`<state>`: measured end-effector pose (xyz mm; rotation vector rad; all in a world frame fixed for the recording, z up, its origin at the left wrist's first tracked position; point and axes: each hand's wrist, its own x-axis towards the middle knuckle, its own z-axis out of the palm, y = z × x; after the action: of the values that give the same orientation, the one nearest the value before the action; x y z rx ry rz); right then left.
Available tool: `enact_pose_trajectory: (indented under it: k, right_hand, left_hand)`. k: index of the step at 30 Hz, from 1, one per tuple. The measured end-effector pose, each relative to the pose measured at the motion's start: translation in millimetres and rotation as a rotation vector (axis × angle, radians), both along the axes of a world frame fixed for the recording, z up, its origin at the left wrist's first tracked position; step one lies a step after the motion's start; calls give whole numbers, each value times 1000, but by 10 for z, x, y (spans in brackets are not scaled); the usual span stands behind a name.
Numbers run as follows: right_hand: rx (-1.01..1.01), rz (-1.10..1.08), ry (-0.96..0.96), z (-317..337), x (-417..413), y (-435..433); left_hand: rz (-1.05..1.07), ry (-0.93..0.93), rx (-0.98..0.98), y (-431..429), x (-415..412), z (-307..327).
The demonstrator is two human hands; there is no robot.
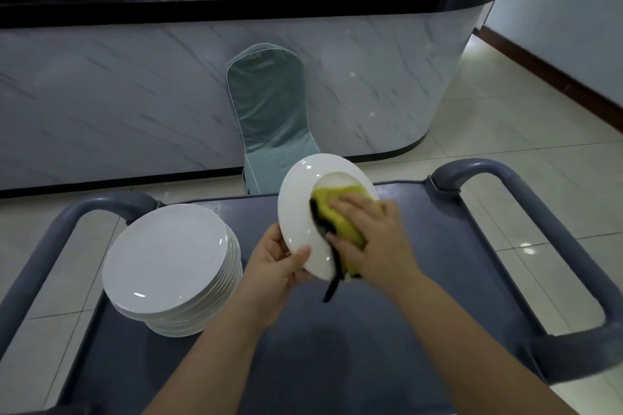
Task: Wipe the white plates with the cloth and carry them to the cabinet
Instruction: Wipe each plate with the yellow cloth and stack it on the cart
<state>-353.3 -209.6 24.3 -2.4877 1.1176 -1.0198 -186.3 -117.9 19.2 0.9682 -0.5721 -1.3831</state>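
A white deep plate (298, 209) is held tilted above the grey cart top. My left hand (274, 263) grips its lower rim, thumb on the inner face. My right hand (369, 234) presses a yellow cloth (340, 212) with a dark edge into the plate's well, fingers spread over it. A dark strip of the cloth hangs below the plate. A stack of several white plates (168, 263) stands on the cart at the left.
The grey service cart (438, 280) has curved handles on the left (50, 246) and right (539, 212). Beyond it stands a chair with a green cover (268, 111) against a marble-fronted counter (135, 94) with a black top. Tiled floor stretches to the right.
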Motion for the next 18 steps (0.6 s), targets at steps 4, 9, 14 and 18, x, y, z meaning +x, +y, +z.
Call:
enact_pose_trajectory:
  k: [4, 9, 14, 18]
  right_hand:
    - [-130, 157, 110, -335, -372, 108]
    - [211, -209, -59, -141, -561, -439]
    - [41, 91, 50, 265, 202, -132]
    - [-230, 387, 242, 286, 322, 56]
  left_hand:
    - [45, 44, 31, 52, 63, -59]
    - [-48, -66, 43, 186, -24, -115]
    - [-44, -199, 44, 188, -113, -70]
    - [11, -145, 98, 232, -114, -101]
